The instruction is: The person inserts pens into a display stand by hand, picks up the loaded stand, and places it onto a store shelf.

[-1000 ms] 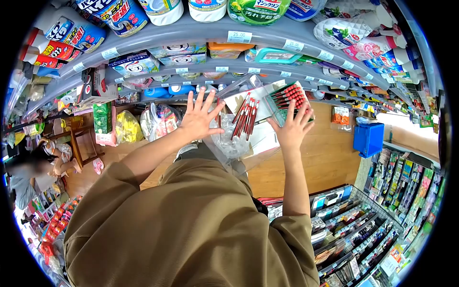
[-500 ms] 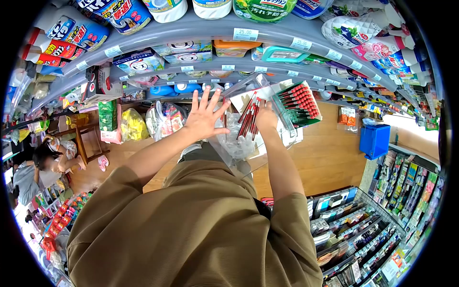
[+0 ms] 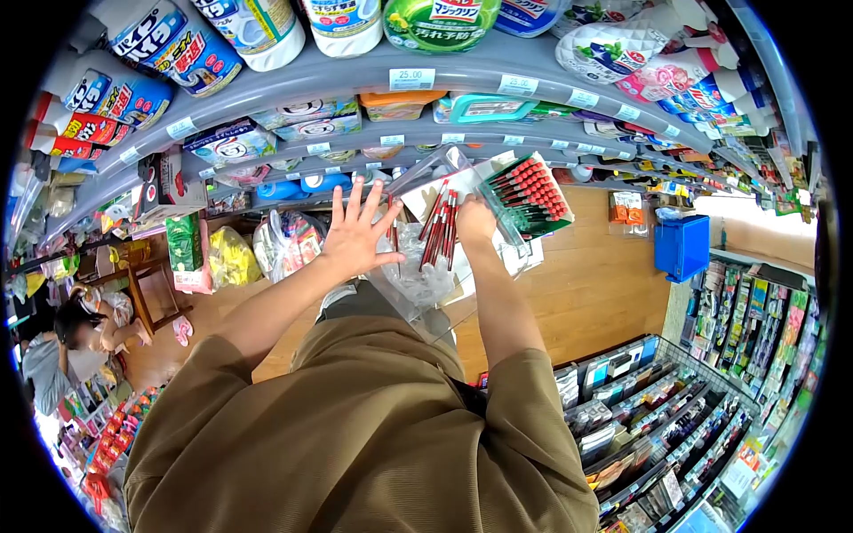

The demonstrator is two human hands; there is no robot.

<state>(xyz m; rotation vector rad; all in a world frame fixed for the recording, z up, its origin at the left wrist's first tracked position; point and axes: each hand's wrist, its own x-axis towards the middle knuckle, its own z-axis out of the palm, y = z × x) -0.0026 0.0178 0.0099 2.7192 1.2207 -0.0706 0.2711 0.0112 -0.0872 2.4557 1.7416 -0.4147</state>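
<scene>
My left hand (image 3: 357, 238) is open with fingers spread, left of a loose bunch of dark red pens (image 3: 439, 233). One separate red pen (image 3: 394, 227) shows between its thumb and forefinger, apparently not gripped. My right hand (image 3: 476, 222) is closed at the right side of the bunch. Its curled fingers hide whatever they may hold. Under and below the pens lies crumpled clear plastic (image 3: 421, 277). To the right, a green-and-white box (image 3: 562, 222) holds several rows of red-capped pens (image 3: 530, 188), with a clear plastic case (image 3: 508, 220) beside it.
Shelves (image 3: 320, 75) of cleaning bottles and packs curve close in front. Bagged goods (image 3: 289, 240) sit on the floor at left, near a wooden stool (image 3: 149, 282) and another person (image 3: 93, 320). A blue bin (image 3: 682, 249) and a wire rack (image 3: 657, 426) stand at right.
The whole view has shifted, so the pens, box and shelves appear further left. Both hands keep nearly the same places beside the pens; the left stays spread, the right curled.
</scene>
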